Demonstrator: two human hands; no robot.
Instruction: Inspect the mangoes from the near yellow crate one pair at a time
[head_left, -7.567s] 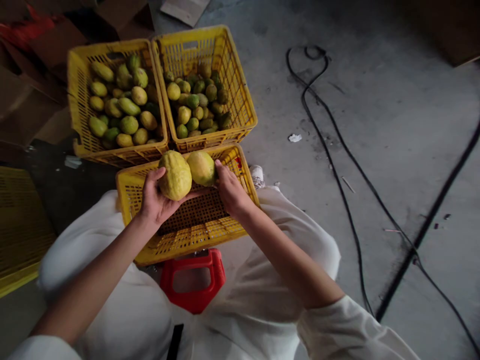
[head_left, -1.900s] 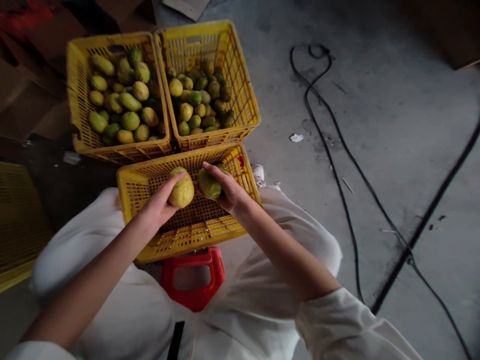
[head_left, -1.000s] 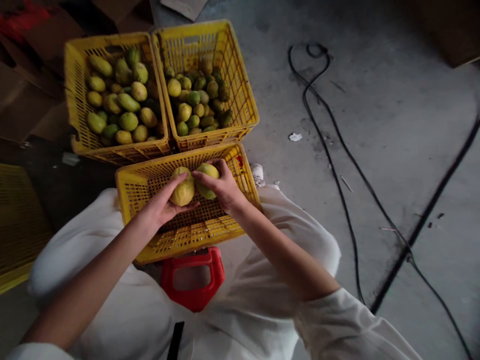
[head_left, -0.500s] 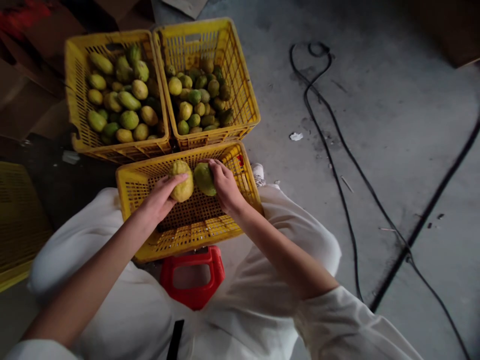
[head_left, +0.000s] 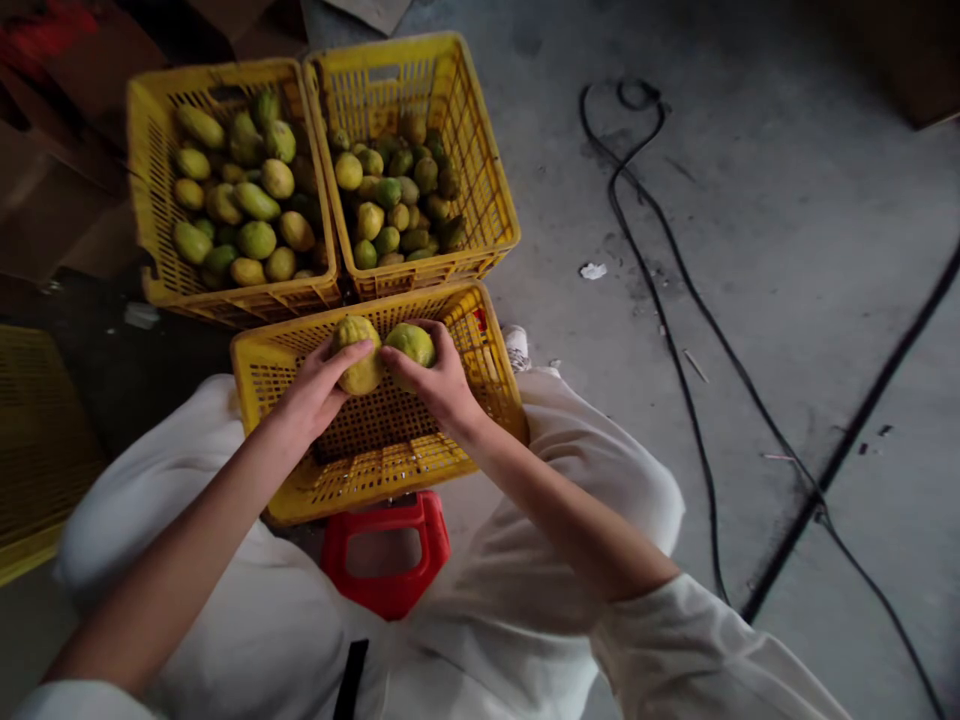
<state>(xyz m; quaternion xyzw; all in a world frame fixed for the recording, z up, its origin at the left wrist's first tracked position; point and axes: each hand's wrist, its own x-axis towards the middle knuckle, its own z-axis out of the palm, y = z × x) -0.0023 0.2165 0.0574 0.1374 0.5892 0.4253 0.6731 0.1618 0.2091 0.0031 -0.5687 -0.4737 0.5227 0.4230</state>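
My left hand is closed around a lumpy yellow citron-like fruit, its thumb lying across the top. Close beside it, my right hand grips a rounder green citron-like fruit, thumb on the near side and fingers behind. Both fruits are held above a yellow plastic crate between my knees. The crate's slotted floor shows below my hands, and the part beneath the fruits is hidden.
Two yellow crates stand ahead, the left crate and right crate both holding many green and yellow fruits. A red plastic handle-shaped piece lies between my legs. Black cables cross the floor at right; another yellow crate stands left.
My right hand has turned the green fruit so its paler face shows, and its thumb now comes forward. My left hand has tilted the yellow fruit and raised it slightly.
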